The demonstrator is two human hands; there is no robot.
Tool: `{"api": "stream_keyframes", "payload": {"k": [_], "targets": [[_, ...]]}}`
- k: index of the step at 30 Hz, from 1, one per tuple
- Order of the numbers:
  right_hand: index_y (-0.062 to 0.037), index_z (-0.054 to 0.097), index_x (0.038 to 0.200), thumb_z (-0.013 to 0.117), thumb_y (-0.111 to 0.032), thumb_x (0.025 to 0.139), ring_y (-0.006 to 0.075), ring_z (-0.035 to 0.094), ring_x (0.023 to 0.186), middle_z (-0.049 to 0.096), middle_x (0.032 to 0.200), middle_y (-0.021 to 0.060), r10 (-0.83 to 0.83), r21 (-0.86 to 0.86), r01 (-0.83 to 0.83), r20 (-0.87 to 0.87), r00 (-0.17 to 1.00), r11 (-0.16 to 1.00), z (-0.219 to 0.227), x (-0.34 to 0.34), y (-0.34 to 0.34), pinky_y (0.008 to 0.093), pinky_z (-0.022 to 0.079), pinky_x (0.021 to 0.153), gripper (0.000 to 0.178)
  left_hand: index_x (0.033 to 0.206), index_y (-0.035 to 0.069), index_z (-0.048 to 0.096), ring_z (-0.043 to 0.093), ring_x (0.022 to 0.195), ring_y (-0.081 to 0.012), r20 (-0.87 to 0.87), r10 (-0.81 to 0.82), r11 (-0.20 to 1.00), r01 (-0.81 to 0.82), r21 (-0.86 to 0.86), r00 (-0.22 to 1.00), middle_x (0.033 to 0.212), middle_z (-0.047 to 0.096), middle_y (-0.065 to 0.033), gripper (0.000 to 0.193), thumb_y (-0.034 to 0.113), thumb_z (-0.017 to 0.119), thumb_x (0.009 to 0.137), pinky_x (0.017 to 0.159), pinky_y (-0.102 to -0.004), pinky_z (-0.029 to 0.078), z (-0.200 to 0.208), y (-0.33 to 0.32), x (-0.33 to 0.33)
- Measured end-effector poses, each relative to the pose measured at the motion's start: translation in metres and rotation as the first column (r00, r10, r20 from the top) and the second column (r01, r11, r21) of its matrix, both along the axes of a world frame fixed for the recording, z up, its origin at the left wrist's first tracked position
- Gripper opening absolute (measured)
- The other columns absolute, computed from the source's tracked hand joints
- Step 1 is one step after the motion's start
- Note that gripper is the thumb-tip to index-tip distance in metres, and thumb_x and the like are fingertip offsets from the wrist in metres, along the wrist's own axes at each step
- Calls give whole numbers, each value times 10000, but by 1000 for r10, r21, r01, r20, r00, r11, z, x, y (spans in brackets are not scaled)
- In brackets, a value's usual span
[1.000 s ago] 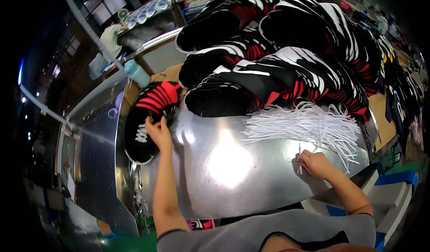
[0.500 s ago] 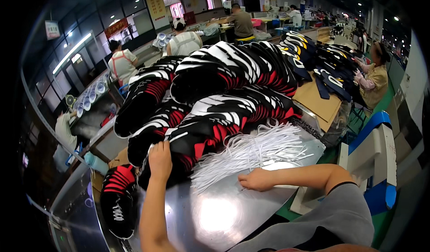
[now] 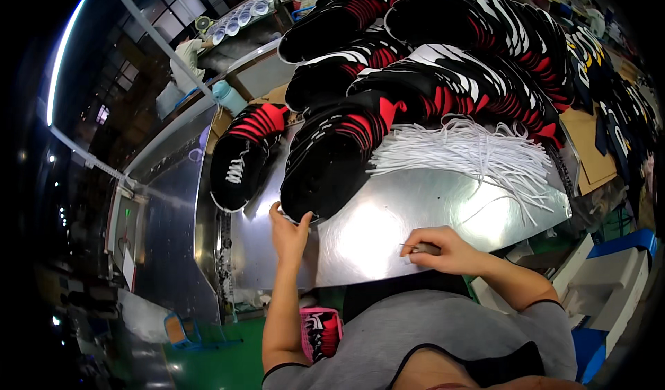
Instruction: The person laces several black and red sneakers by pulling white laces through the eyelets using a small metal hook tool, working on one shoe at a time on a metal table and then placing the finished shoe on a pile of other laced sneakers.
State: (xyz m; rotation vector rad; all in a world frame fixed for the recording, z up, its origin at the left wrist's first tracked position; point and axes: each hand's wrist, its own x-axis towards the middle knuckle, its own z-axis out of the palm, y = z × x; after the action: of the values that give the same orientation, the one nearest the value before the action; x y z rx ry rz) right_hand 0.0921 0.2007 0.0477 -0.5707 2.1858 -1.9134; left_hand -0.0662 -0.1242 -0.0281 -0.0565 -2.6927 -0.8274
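My left hand [image 3: 288, 236] grips the near rim of a black shoe upper [image 3: 325, 172] with red and white stripes. Its thumb and fingers are on either side of that edge. The upper lies tilted on the metal table, at the front of a big pile. In my right hand [image 3: 447, 246], over the table's near edge, is a small hand tool [image 3: 425, 249] with a brownish handle and a thin tip; its exact kind is hard to make out. Beyond it lies a bundle of white shoelaces [image 3: 464, 153]. To the left sits another black and red upper [image 3: 239, 161], partly laced in white.
Stacks of striped uppers [image 3: 450, 16] rise behind the laces on the shiny metal table [image 3: 277, 269]. A light blue cup-like container [image 3: 228, 96] stands at the far left. A pink basket [image 3: 320, 314] with uppers is below the near edge. A blue-and-white plastic seat [image 3: 609, 279] stands right.
The view has tipped downward. My left hand has drawn a black upper off the pile toward me. My right hand now shows the small tool, away from the laces.
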Motion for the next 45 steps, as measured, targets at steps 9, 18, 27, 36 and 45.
{"api": "stream_keyframes", "payload": {"k": [9, 18, 27, 36, 45], "targets": [[-37, 598, 982, 612, -58, 949, 43, 478, 633, 625, 968, 50, 312, -584, -256, -5, 950, 771, 54, 28, -51, 196, 388, 562, 41, 1017, 31, 595, 547, 711, -144, -177, 90, 899, -4, 437, 980, 825, 589, -29, 148, 131, 642, 919, 675, -310, 452, 11, -16, -10], [-39, 596, 992, 630, -109, 947, 9, 368, 499, 596, 780, 32, -148, -494, 438, 520, 841, 751, 3, 52, 0, 157, 251, 443, 90, 1150, 28, 629, 553, 1045, -344, -175, -584, 810, 583, -64, 793, 1133, 574, -167, 447, 143, 762, 739, 897, -463, 431, 20, 128, 155], [-25, 597, 970, 605, -161, 967, 7, 356, 474, 616, 745, 25, -146, -336, 393, 572, 807, 856, -31, 3, -39, 172, 239, 420, 136, 1144, -27, 613, 586, 1057, -351, -217, -423, 901, 433, -1, 880, 1138, 608, -183, 301, 57, 665, 860, 923, -425, 459, 43, 58, 117], [-21, 613, 1014, 638, -163, 943, 25, 443, 510, 666, 771, 36, -200, -313, 415, 540, 818, 854, -75, -66, -69, 178, 333, 453, 161, 1262, 0, 607, 590, 1132, -229, 857, -504, 849, -121, 514, 104, 1232, 626, -167, 782, 690, 409, 953, 1008, -331, 437, 54, 49, 24], [-31, 635, 954, 650, -194, 940, 16, 422, 458, 680, 734, 59, -265, -307, 439, 472, 841, 845, -56, -56, -54, 168, 307, 430, 164, 1250, -22, 603, 521, 1133, -165, 542, -742, 486, -242, 840, 394, 1167, 615, -74, 553, 466, 483, 1017, 1028, -310, 373, 28, 87, 55]]}}
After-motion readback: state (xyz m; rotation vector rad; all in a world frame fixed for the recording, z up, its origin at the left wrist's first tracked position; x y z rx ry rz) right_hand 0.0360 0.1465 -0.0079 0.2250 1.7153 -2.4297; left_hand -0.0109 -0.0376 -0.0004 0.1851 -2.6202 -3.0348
